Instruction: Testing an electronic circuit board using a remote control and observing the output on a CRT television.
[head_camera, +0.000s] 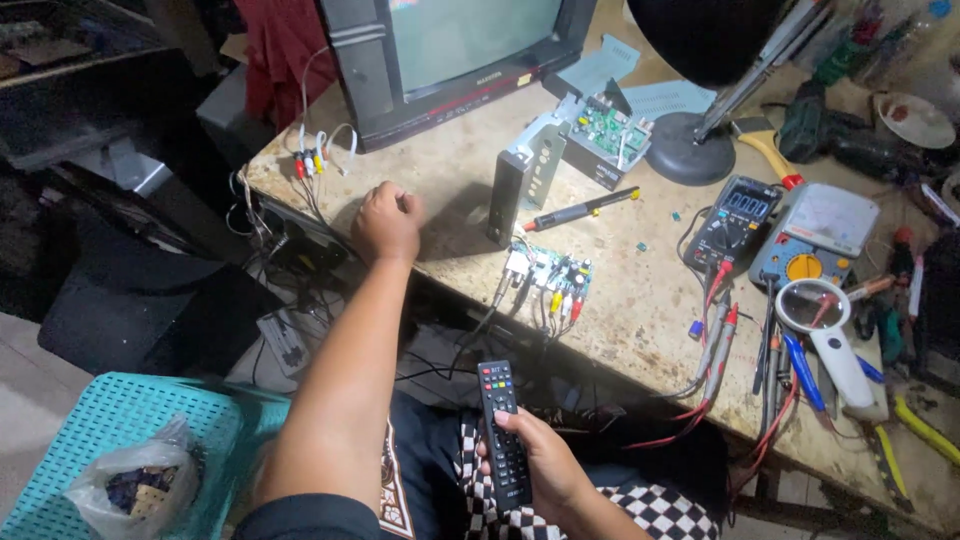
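My right hand (545, 465) holds a black remote control (503, 432) low over my lap, thumb on its buttons, its front end aimed toward the bench. My left hand (387, 222) rests as a loose fist on the stained bench top (460, 170), near the left edge and holding nothing. Just right of it a small circuit board (549, 276) lies flat with coloured plugs and cables attached. Behind the board a dark metal casing (520, 182) stands upright. An old tube television (450, 50) sits at the back of the bench.
A black soldering tool (585, 208) lies mid-bench. A desk lamp base (688, 150), two multimeters (740, 215), a magnifying glass (828, 318) and several pliers and probes crowd the right side. A teal plastic stool (130, 420) with a bag stands lower left. Cables hang off the bench front.
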